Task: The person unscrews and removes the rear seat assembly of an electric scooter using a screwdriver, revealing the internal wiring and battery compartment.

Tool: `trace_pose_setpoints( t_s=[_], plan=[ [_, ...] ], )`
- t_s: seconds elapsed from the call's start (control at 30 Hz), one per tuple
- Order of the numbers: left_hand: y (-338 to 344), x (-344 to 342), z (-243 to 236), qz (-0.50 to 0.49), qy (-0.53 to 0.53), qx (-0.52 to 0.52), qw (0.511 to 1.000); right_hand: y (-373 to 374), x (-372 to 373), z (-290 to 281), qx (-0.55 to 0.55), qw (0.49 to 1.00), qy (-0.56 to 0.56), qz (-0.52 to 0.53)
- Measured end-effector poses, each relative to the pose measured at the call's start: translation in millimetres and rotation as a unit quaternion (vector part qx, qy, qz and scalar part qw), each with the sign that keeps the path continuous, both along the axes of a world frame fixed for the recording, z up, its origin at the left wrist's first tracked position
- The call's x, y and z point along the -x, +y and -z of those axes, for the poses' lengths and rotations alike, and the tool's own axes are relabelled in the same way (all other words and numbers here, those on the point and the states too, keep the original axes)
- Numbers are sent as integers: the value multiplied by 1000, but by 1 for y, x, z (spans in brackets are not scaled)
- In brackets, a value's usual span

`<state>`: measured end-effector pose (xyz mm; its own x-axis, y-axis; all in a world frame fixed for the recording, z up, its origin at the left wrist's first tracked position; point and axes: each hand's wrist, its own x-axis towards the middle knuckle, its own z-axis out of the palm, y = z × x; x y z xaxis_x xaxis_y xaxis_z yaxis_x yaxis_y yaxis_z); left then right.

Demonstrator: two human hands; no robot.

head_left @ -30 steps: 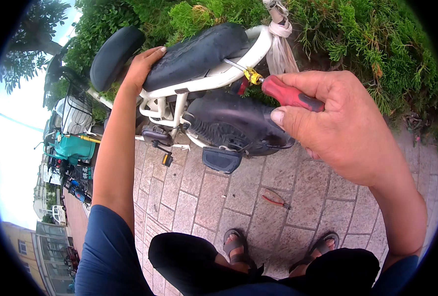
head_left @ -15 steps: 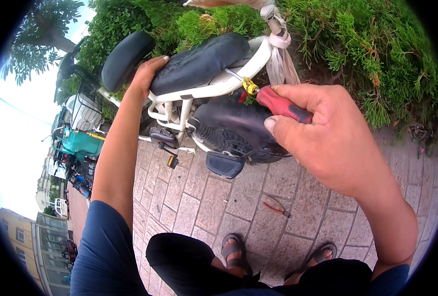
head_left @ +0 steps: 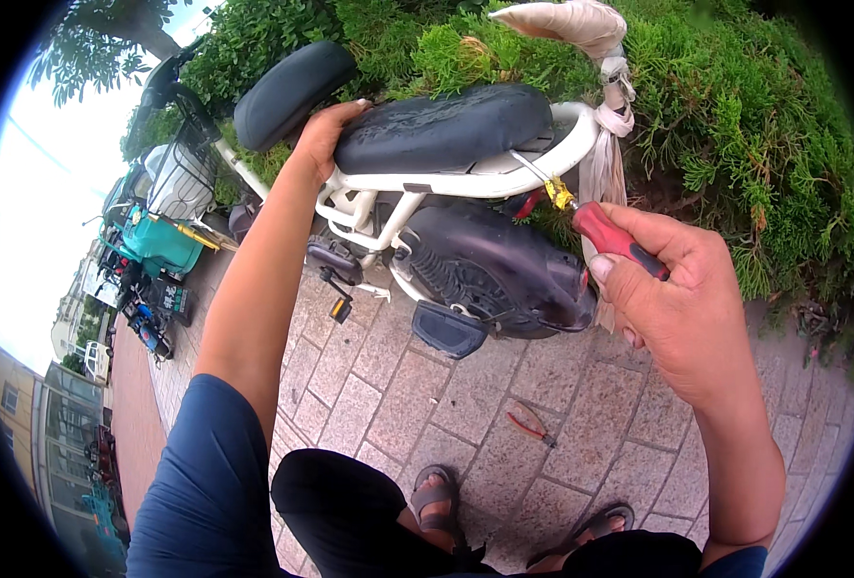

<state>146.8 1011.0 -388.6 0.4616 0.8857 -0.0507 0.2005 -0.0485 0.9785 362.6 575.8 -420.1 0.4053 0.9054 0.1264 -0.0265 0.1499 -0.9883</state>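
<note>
Right hand (head_left: 682, 294) gripping screwdriver (head_left: 612, 236), open paving (head_left: 499, 371) below; left hand (head_left: 327, 137) at saddle (head_left: 441, 130) edge, grip unclear; wrapped bar (head_left: 586, 27) now showing more

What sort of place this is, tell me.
Outdoors, likely a sidewalk or paved roadside: paving blocks underfoot, green shrubs along the edge, and a teal vehicle off to the left.

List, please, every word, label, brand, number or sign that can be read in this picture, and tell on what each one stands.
Dark panel among the parked vehicles: pale characters, small; I do not copy them.
Dark patch on the white bike frame: no text can be made out.
Red-and-black tool handle in the right hand: no readable text.
</note>
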Motion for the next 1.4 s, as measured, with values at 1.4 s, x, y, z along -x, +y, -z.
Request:
trace_pose_setpoints(
  t_s=[1.4],
  plan=[
    [22,31,49,4,-206,-61,977,0,13,2,30,999,-8,41]
  ],
)
